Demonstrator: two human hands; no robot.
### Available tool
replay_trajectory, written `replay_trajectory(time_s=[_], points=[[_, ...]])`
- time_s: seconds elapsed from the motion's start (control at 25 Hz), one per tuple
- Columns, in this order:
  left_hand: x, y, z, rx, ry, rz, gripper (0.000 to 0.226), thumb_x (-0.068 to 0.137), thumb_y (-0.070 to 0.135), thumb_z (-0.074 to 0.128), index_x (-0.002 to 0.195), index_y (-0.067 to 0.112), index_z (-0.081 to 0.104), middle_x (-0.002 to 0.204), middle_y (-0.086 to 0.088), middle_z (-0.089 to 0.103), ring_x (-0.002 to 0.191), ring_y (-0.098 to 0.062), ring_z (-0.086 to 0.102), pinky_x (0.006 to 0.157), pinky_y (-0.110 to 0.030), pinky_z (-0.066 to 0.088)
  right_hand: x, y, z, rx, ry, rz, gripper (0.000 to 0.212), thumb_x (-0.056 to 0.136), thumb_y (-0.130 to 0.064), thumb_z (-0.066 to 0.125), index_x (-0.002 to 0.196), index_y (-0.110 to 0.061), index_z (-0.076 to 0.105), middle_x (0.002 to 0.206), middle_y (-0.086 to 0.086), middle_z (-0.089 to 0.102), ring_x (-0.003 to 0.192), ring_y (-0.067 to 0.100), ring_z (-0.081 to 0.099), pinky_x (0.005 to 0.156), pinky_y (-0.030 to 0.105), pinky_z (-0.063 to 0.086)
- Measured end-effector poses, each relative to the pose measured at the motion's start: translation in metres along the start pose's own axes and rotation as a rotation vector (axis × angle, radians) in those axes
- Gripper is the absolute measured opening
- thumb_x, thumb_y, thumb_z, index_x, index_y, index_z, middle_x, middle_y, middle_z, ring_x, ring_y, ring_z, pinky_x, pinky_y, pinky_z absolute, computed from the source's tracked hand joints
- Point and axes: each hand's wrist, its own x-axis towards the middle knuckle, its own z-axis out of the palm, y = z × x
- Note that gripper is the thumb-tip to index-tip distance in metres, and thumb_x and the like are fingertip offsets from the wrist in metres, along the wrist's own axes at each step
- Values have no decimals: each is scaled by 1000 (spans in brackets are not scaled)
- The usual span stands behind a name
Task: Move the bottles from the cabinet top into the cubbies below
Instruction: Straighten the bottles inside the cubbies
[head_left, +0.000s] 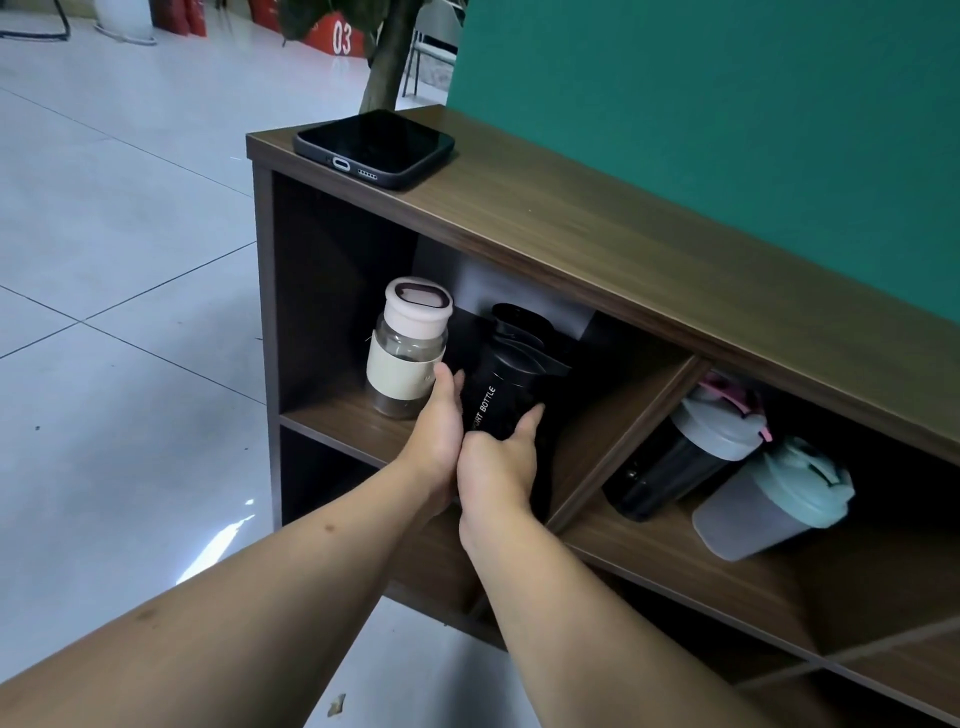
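A black sport bottle (511, 374) stands in the left upper cubby, and both hands are on its lower part: my left hand (439, 436) against its left side, my right hand (498, 467) around its front. Left of it in the same cubby stands a glass bottle (402, 353) with a pale pink lid and a cream sleeve. The right cubby holds a black shaker (675, 457) with a grey lid and a frosted shaker (763, 509) with a mint lid. The wooden cabinet top (597, 223) carries no bottles in view.
A black phone (374, 148) lies flat on the cabinet top's left end. A green panel (727, 130) rises behind the cabinet. A wooden divider (623, 441) separates the two cubbies. Lower cubbies are dark. Pale tiled floor (119, 260) spreads to the left.
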Motion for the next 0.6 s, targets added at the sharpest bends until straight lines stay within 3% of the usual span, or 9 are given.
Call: replay_trajectory(time_s=[0.08,0.12,0.2,0.24,0.32,0.36,0.44,0.52,0.6], points=[[-4,-3,-8,28,66,51,55,110,48,24,153,21,43,138,4,54,93,-1,59,79,-19,49,-7,8,-1,-28,65,5,92,72,-4,53,156,-30,29,148,10,56,123,28,64,101,38,52],[-3,-6,-16,53,142,96,49,109,44,30,143,18,54,141,-2,59,100,-7,63,85,-22,50,-12,11,-2,-38,96,-3,73,79,-1,54,149,-21,46,136,13,65,115,27,67,95,33,53],[-4,-7,-39,182,398,219,41,103,45,40,106,18,70,117,-15,74,104,-29,70,94,-38,53,-28,16,3,-77,85,-30,44,86,1,56,126,-14,67,115,9,75,104,21,71,85,25,50],[-4,-5,-52,239,492,267,41,97,51,41,94,22,69,103,-11,76,103,-34,70,98,-46,53,-32,16,11,-85,29,-33,43,87,2,55,125,-12,68,115,8,75,106,19,70,84,21,49],[-2,10,-72,264,532,295,40,88,60,38,90,32,67,102,-1,74,106,-29,69,102,-50,50,-27,15,33,-83,-140,-36,63,83,6,52,144,-13,53,125,4,69,119,19,65,91,20,46],[3,18,-80,208,477,275,38,90,61,38,94,36,67,107,4,73,108,-21,67,105,-47,48,-21,13,45,-102,-216,-37,80,79,5,53,153,-21,40,131,1,63,125,20,61,95,24,48],[13,33,-88,116,308,197,44,97,62,36,119,37,66,122,11,70,112,-10,63,108,-39,42,-14,5,61,-150,-291,-11,105,68,-4,54,159,-40,15,153,-5,47,132,21,55,101,36,52],[27,37,-97,112,179,136,68,96,69,32,143,29,59,139,4,68,124,-15,63,114,-42,38,-11,0,71,-182,-315,4,110,68,-6,53,158,-45,3,162,-6,38,137,23,51,106,41,49],[31,38,-98,111,138,113,69,98,67,26,140,26,62,133,-4,73,124,-22,67,111,-43,43,-14,-4,73,-184,-324,12,106,74,-3,49,158,-45,0,162,-6,38,136,23,51,108,41,47]])
